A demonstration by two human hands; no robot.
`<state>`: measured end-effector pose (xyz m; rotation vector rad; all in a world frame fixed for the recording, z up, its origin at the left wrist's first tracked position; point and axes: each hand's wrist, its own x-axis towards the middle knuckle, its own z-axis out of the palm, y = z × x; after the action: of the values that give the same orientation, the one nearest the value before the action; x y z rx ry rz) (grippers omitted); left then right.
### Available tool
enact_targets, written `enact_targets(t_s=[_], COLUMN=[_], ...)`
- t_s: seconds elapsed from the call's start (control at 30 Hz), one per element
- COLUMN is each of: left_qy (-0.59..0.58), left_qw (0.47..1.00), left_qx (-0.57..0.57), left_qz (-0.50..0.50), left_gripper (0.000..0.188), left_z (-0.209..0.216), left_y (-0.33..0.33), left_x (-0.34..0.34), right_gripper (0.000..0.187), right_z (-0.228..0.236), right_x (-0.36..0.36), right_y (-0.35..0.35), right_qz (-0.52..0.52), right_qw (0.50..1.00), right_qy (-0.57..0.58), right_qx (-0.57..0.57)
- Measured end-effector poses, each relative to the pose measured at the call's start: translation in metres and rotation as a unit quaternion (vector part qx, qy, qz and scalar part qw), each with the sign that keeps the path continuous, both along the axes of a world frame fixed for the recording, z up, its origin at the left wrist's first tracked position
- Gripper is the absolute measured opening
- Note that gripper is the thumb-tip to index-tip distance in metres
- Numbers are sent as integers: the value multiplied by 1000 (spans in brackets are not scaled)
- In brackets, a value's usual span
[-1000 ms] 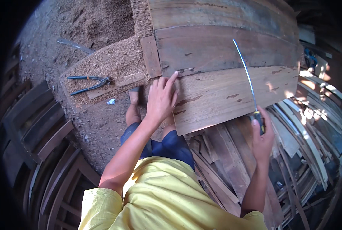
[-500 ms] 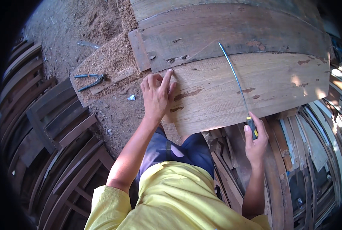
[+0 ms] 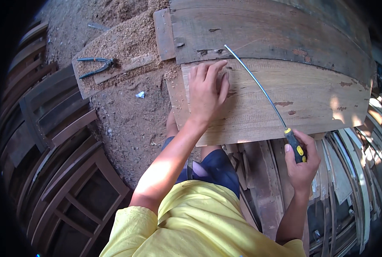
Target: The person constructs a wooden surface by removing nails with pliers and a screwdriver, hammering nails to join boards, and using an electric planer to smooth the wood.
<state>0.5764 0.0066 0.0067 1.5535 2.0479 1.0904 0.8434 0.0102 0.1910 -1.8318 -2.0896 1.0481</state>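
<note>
My right hand (image 3: 304, 165) grips a long screwdriver (image 3: 294, 144) by its black and yellow handle. Its thin metal shaft reaches up and left above a light wooden board (image 3: 311, 92), the tip near the seam with a darker board (image 3: 263, 34) behind. My left hand (image 3: 207, 90), fingers bent and thumb apart, is over the left part of the light board with nothing visible in it. Whether its fingertips touch the wood, I cannot tell. Brown gouged patches mark the light board's surface.
Blue-handled pincers (image 3: 98, 66) lie on a sawdust-covered board (image 3: 81, 79) at the left. A small wood block (image 3: 164, 34) adjoins the dark board. Wooden frames (image 3: 77, 205) are stacked at the left, and wood strips (image 3: 349, 171) at the right. A white scrap (image 3: 140, 94) lies on the dirt floor.
My left hand has moved rightward from the light board's left edge onto its surface. The screwdriver now slants more to the left, its tip shifted left. The whole view has shifted somewhat.
</note>
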Motion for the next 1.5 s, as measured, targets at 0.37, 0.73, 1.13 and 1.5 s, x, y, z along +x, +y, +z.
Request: enact_targets(t_s=[0.37, 0.73, 1.13, 1.5], left_qy=[142, 276, -19, -651], left_qw=[986, 951, 970, 710], left_qx=[-26, -122, 90, -149], left_qz=[-88, 66, 224, 222], left_gripper=[16, 36, 22, 26], left_z=[-7, -1, 97, 116], left_y=[46, -62, -47, -41], left_x=[-62, -303, -269, -177], right_gripper=[47, 47, 59, 100], right_z=[-100, -106, -96, -59], right_x=[-5, -64, -251, -240], right_y=[41, 41, -44, -42], right_qz=[-123, -124, -76, -156], right_qw=[978, 966, 918, 608], right_qy=[4, -11, 352, 695], right_qx=[166, 224, -169, -351])
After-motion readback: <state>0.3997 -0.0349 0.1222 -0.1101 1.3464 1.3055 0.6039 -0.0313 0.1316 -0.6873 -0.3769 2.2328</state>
